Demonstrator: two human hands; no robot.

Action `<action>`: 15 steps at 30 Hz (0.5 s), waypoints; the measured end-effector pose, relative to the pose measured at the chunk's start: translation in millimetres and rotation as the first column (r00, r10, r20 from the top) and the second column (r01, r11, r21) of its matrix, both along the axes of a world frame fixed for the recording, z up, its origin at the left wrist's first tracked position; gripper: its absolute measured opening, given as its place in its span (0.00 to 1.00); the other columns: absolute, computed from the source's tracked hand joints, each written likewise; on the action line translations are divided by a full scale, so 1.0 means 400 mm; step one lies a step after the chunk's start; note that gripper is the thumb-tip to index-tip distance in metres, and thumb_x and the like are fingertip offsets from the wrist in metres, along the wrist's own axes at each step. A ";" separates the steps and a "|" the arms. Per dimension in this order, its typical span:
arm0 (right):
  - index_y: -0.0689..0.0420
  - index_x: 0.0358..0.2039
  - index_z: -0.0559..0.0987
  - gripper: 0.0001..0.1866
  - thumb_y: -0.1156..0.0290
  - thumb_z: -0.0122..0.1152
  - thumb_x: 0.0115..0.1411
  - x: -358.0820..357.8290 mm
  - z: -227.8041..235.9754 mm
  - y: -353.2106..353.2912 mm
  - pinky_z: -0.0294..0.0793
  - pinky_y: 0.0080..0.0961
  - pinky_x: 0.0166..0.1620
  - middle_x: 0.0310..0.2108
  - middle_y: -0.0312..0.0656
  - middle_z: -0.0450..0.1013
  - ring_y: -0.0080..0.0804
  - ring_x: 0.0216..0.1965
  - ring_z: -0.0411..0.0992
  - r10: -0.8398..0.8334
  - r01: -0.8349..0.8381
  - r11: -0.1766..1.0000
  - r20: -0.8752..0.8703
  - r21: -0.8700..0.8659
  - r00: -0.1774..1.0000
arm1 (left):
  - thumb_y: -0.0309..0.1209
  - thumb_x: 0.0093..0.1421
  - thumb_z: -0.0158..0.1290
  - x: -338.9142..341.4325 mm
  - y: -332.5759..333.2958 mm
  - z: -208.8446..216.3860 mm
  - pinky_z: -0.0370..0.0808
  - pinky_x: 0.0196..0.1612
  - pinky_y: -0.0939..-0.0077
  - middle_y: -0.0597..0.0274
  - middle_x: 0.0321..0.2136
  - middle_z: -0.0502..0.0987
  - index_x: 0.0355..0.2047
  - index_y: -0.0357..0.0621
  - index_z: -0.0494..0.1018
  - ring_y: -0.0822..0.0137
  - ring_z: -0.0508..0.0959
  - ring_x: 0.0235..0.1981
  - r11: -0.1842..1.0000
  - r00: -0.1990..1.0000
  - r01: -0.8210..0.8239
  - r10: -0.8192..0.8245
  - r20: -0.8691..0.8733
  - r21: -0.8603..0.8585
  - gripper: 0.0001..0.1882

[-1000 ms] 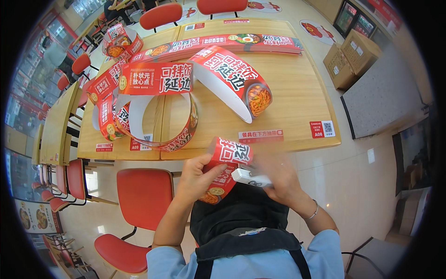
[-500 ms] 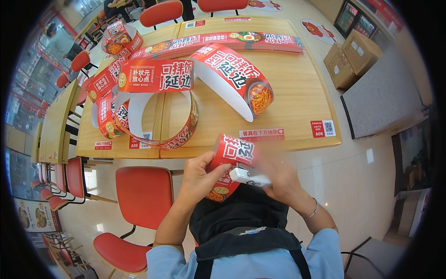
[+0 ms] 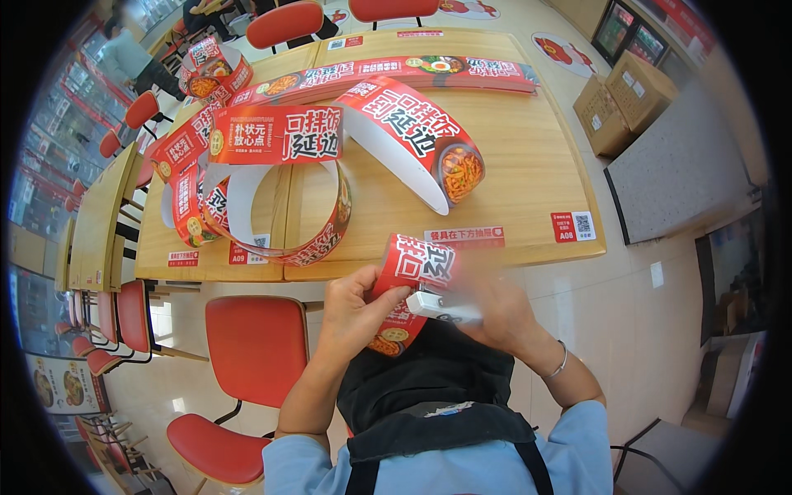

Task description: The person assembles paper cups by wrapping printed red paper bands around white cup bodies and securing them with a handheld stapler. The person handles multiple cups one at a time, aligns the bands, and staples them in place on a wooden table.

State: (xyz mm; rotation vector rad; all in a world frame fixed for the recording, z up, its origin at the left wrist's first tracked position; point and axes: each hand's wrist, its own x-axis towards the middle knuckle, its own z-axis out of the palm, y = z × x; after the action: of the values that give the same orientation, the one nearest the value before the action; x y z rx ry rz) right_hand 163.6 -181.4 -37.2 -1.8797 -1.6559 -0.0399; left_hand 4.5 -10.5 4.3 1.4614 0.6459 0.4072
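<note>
My left hand (image 3: 353,309) pinches a red printed paper strip (image 3: 417,257) between thumb and fingers, just past the near edge of the table. The strip is bent over, and its lower part hangs in front of my dark apron. My right hand (image 3: 502,312) is closed around a white stapler (image 3: 440,307), whose end meets the strip beside my left thumb. A blurred patch partly covers the right hand's upper side. On the wooden table, a closed red paper band (image 3: 318,239) stands at the left, and a looped strip (image 3: 417,128) leans to its right.
A long stack of flat red strips (image 3: 388,76) lies across the far part of the wooden table (image 3: 528,173). More paper bands (image 3: 216,73) stand at the far left. A red chair (image 3: 254,346) is at my left; cardboard boxes (image 3: 631,99) stand beyond the table's right side.
My hands keep their hold on the strip and the stapler, with only a very slight shift. In the background at the left, a person has moved to the right.
</note>
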 end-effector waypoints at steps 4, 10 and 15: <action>0.64 0.46 0.71 0.35 0.71 0.73 0.34 0.002 -0.001 -0.002 0.72 0.34 0.36 0.34 0.45 0.71 0.42 0.36 0.72 -0.011 0.011 1.000 0.023 -0.004 1.000 | 0.22 0.56 0.59 0.002 0.000 0.007 0.74 0.34 0.83 0.63 0.30 0.81 0.36 0.33 0.77 0.80 0.77 0.30 1.000 1.000 0.007 -0.007 0.000 0.021 0.08; 0.64 0.47 0.71 0.35 0.73 0.71 0.34 0.013 -0.003 -0.002 0.72 0.35 0.36 0.35 0.45 0.71 0.42 0.35 0.72 -0.008 0.007 1.000 0.054 0.013 0.998 | 0.22 0.55 0.59 0.009 -0.002 0.007 0.74 0.34 0.83 0.62 0.29 0.81 0.37 0.33 0.77 0.79 0.77 0.30 0.999 1.000 0.016 -0.017 0.010 0.033 0.08; 0.60 0.47 0.70 0.34 0.74 0.70 0.35 0.011 0.014 0.006 0.72 0.37 0.37 0.36 0.48 0.71 0.47 0.36 0.71 -0.021 0.026 0.997 0.058 -0.075 0.998 | 0.26 0.55 0.60 -0.002 0.003 -0.001 0.75 0.34 0.80 0.61 0.28 0.81 0.37 0.35 0.78 0.78 0.78 0.28 0.985 1.000 0.006 -0.003 -0.023 0.175 0.10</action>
State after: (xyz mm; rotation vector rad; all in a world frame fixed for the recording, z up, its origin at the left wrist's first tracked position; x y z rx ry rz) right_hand 168.2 -179.1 -31.6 -1.9716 -1.6951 -0.0419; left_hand 3.8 -9.3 3.7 1.6362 0.6370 0.4539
